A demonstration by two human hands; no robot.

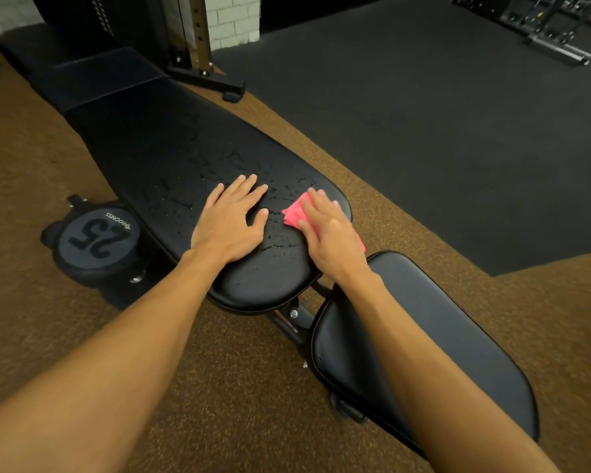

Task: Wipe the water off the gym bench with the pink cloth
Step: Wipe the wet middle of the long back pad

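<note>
Wet bench (pixel 185 158), pink cloth (pixel 294 213) under right fingers (pixel 316 203)

far: gym bench (pixel 157 138) top stretching open | left: left hand (pixel 231 223) lying flat, blocking | near-left floor: dumbbell (pixel 96 237) sitting

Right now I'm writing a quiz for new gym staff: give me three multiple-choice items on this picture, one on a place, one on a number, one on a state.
1. Where is the pink cloth? A) under the right hand on the bench B) on the floor C) on a shelf
2. What number is on the dumbbell beside the bench? A) 10 B) 40 C) 25
3. How is the bench top? A) dry B) beaded with water drops C) covered in chalk
Answers: 1 A, pink shows beneath the fingers; 2 C, 25 is printed on its end; 3 B, droplets glisten on the black pad.
</note>
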